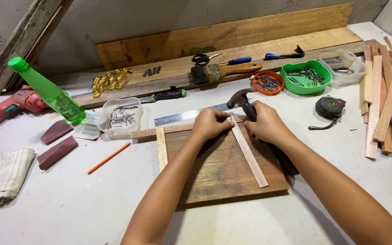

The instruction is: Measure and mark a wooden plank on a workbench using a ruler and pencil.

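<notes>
Left hand (212, 123) is pinching the thin strip (249, 152) on the board (218, 170); right hand (266, 123) is gripping the hammer (243, 100) tightly (grip fully closed) over the worktop (69, 199).

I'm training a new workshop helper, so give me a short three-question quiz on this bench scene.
1. True or false: the right hand grips a hammer.
2. Which lies nearest the left hand? A) paintbrush B) thin wooden strip C) tape measure
3. Fill in: the orange pencil lies on the table to the ____ of the brown board.

Key: 1 true; 2 B, the hand rests at the strip's top end; 3 left.
</notes>
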